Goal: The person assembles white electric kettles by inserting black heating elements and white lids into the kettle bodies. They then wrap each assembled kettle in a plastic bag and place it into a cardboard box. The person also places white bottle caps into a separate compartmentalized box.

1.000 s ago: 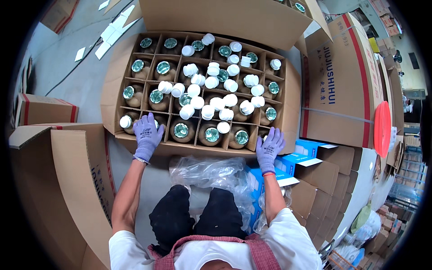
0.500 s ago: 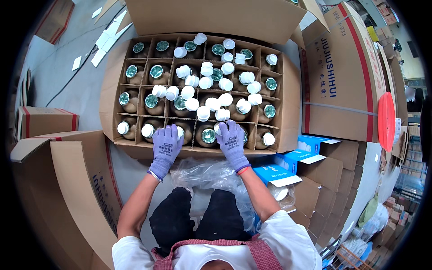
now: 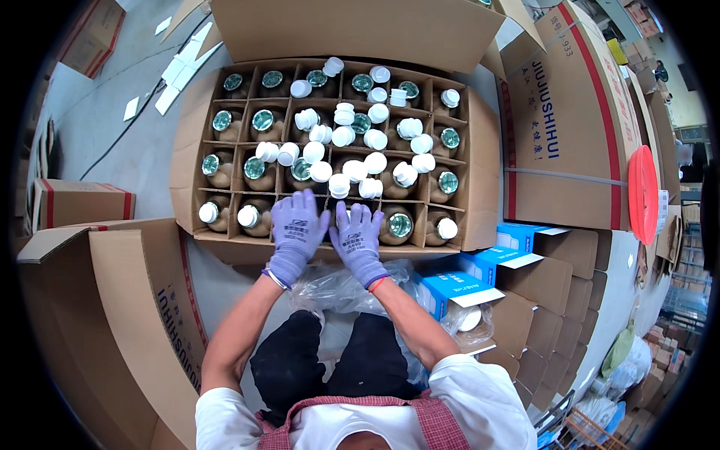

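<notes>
A divided carton (image 3: pixel 484 172) holds bottles in its cells, several with shiny green-looking mouths, such as one bottle (image 3: pixel 400 224) in the front row. White plastic caps (image 3: pixel 339 185) lie loose over the dividers and bottles. Some bottles wear a white cap, among them the one at the front left corner (image 3: pixel 208 212). My left hand (image 3: pixel 298 231), in a purple work glove, lies over the third front cell with its fingers stretched out, hiding the bottle there. Beside it my right hand (image 3: pixel 359 241), gloved alike, is closed round a white cap at the fourth front bottle; its fingers mostly cover both.
Raised carton flaps (image 3: pixel 360 30) stand at the far side. A large closed carton (image 3: pixel 562 127) is to the right, with a red round lid-like thing (image 3: pixel 643 199) against it. Blue boxes (image 3: pixel 457 289) and clear plastic wrap (image 3: pixel 337 289) lie near me. An open carton (image 3: pixel 142 300) stands left.
My right hand has moved left with a white cap, from the fifth front cell to the fourth. My left hand has shifted slightly right and forward, over the third bottle.
</notes>
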A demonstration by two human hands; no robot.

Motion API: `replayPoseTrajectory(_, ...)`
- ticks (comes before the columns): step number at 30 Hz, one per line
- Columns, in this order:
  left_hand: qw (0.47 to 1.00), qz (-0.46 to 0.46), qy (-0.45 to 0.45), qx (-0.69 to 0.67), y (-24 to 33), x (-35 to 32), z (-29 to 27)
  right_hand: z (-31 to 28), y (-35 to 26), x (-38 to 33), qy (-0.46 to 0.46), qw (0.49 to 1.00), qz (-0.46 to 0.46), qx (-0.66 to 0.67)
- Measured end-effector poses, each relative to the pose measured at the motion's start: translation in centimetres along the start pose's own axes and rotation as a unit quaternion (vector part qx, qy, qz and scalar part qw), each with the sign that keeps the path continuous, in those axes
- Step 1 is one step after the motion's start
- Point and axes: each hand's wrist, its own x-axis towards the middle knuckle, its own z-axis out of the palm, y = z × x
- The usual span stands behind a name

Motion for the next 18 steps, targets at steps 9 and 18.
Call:
replayPoseTrajectory(9,0.968,-0.109,0.069,-0.217,2.4,2.9,2.1,-0.6,5.1,4.2,0.06,0.976,0.192,0.084)
replayPoseTrajectory(18,0.94,-0.227,0.165,-0.196,-23.4,4.0,1.8,-4.8,9.4,-3.1,-0.042,0.975,0.216,0.008)
